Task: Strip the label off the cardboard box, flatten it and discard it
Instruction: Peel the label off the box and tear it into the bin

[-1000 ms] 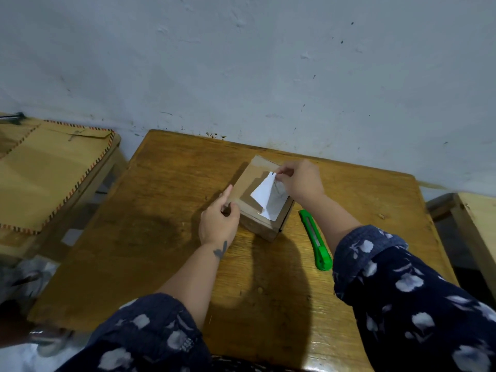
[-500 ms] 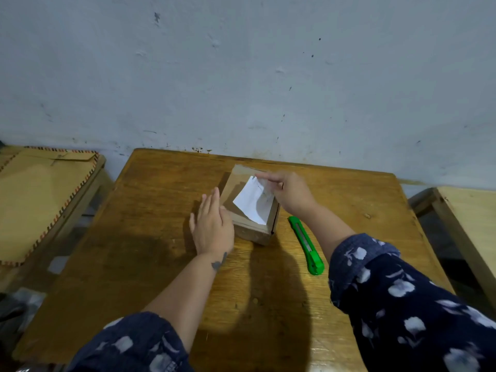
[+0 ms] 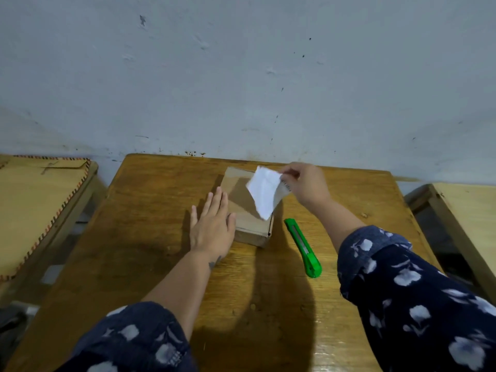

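Observation:
A small brown cardboard box lies flat on the wooden table near the wall. My right hand pinches the top corner of the white label and holds it lifted above the box's far right side. The label's lower tip hangs near the box's right edge; I cannot tell whether it still sticks there. My left hand rests flat with fingers together, pressing against the box's left side and the table.
A green utility knife lies on the table just right of the box. A stool or bench with a woven tan cover stands at the left. Another wooden surface stands at the right. A grey wall rises behind the table.
My right hand has pulled the label up and to the right, off most of the box top. My left hand went from pinching the box's corner to lying flat beside it.

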`<state>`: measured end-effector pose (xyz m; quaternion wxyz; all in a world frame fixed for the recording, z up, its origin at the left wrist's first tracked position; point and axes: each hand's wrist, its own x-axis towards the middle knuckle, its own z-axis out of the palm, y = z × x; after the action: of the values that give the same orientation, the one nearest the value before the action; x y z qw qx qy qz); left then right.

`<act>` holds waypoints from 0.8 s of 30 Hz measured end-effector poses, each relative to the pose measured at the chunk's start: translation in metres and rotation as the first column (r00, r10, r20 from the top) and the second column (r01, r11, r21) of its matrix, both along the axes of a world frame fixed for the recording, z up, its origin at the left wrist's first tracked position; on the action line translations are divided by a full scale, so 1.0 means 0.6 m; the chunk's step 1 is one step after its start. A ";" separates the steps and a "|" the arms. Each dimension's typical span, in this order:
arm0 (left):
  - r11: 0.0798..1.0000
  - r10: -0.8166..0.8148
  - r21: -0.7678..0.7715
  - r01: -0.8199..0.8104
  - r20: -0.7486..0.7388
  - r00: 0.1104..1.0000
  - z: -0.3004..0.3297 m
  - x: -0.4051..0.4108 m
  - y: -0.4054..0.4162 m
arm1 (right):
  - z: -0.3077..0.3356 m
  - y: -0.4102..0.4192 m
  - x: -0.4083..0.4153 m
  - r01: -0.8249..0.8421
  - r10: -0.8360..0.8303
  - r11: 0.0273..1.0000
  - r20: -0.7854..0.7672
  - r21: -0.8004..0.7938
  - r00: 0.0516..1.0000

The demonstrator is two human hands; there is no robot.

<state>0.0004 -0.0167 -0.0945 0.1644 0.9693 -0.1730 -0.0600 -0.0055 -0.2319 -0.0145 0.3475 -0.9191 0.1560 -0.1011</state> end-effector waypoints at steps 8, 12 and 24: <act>0.952 0.102 -0.292 -0.089 0.029 0.994 0.055 -0.002 -0.029 | 0.065 -0.039 -0.067 0.072 -0.076 0.995 -0.050 -0.070 0.996; 0.875 -0.141 -0.336 0.348 0.512 0.847 0.139 -0.032 -0.091 | 0.068 -0.018 -0.131 0.108 -0.111 0.992 -0.046 -0.060 0.993; 0.660 -0.597 -0.373 0.652 0.266 0.757 0.127 -0.227 -0.217 | 0.040 -0.045 -0.428 0.338 -0.350 0.933 -0.106 -0.121 0.931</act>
<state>-0.1359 -0.1471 -0.0181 0.3391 0.7879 -0.5139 -0.0131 -0.2623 -0.2591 0.0096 0.2671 -0.8984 0.3310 -0.1100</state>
